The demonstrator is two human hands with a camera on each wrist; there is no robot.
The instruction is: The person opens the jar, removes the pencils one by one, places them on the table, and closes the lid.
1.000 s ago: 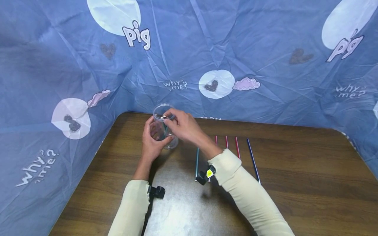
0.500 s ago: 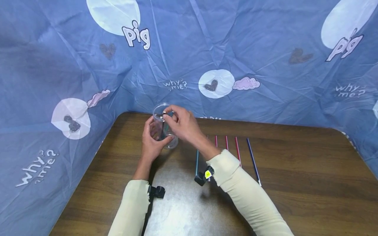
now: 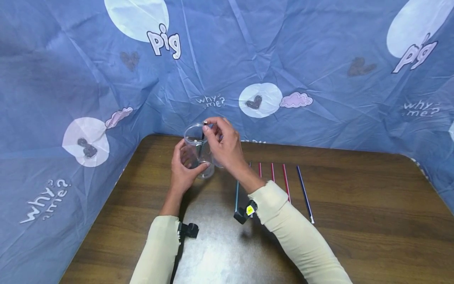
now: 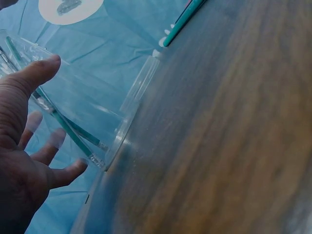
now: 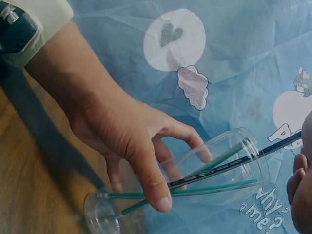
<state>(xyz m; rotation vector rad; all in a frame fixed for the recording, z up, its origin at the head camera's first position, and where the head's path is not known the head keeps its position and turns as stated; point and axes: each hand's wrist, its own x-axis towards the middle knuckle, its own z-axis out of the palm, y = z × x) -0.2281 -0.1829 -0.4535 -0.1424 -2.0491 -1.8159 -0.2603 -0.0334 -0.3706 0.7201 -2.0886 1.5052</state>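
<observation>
- Jar point(image 3: 197, 153): clear plastic, roughly upright, base down at table point(image 3: 361, 205), mouth uncovered. Taken as landmark below.
- Left hand point(image 3: 182, 165): wrapped round jar from its left, thumb on near side, fingers spread along far side. Grasping, steadying pressure cannot be told.
- Right hand point(image 3: 226, 144): above and just right of jar mouth, pinching black pencil point(image 5: 280, 145) near top end between thumb and forefinger.
- Black pencil: slanted through jar mouth, upper part out above rim, lower end inside, short of jar base.
- Two green pencils point(image 5: 222, 188): fully inside jar, leaning and crossed, silvery ends down at base.
- Clear plastic piece point(image 3: 219, 165): just right of jar, mostly hidden behind right hand; kind cannot be told.
- Right of jar, laid out side by side on table: teal pencil point(image 3: 236, 195) nearest, then dark pencil point(image 3: 250, 164) mostly hidden under right arm, three red pencils point(image 3: 285, 177), blue pencil point(image 3: 304, 191) farthest out.
- Nearer than jar: cream sleeves point(image 3: 298, 228), small black camera point(image 3: 191, 230) at left wrist.
- Behind jar: blue printed cloth point(image 3: 220, 59), creased.
</observation>
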